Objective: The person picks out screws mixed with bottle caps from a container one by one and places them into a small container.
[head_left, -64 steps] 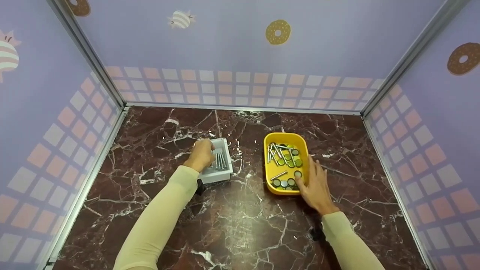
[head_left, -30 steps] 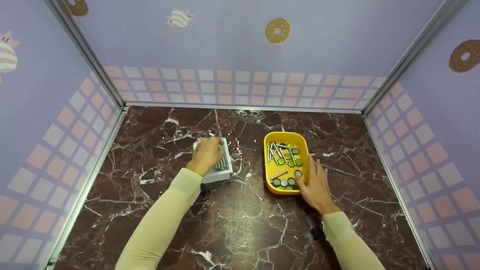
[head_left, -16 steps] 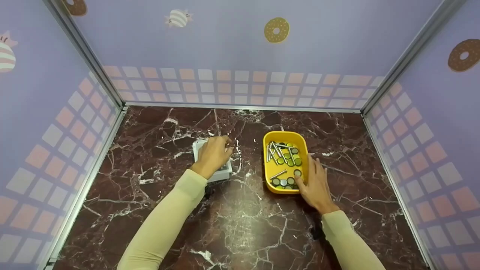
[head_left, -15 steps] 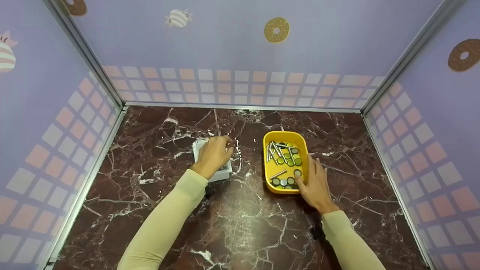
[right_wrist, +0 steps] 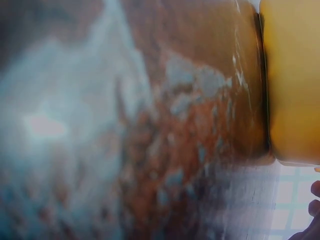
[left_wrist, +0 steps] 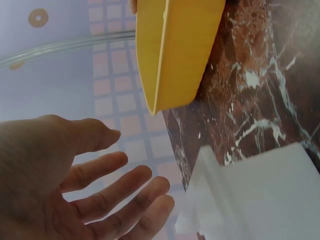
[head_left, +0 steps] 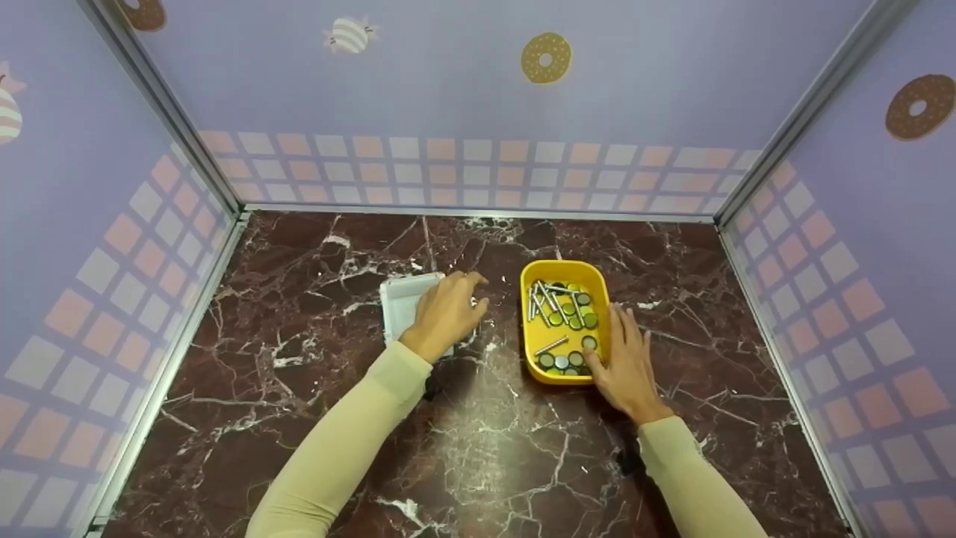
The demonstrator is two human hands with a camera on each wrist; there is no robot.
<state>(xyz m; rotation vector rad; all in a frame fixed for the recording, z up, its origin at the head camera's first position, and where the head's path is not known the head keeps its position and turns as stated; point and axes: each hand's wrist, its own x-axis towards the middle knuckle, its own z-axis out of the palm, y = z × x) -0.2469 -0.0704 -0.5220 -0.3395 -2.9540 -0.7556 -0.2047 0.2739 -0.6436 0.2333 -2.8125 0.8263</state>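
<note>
My left hand [head_left: 448, 312] is over the right part of a small white tray [head_left: 404, 300], fingers loosely bent and spread. In the left wrist view, nothing shows between the thumb and fingers [left_wrist: 107, 195], and the white tray [left_wrist: 270, 190] lies just beyond them. The hand hides any contents on that tray's right side. My right hand [head_left: 626, 368] holds the right wall of a yellow tub [head_left: 567, 267], thumb inside the rim and fingers along the outside. Several silver screws [head_left: 553, 346] and several round greenish and grey discs [head_left: 582, 299] lie in the tub.
Both containers stand on a dark red marbled tabletop [head_left: 478, 448]. Purple printed panels [head_left: 448, 90] enclose it at the back, left and right, with metal strips along the edges. A gap of tabletop separates the tray from the tub.
From a curled position over the white tray, my left hand has moved right towards the tub, its fingers loosening. Screws seen earlier in the tray are now hidden. The right hand keeps its place.
</note>
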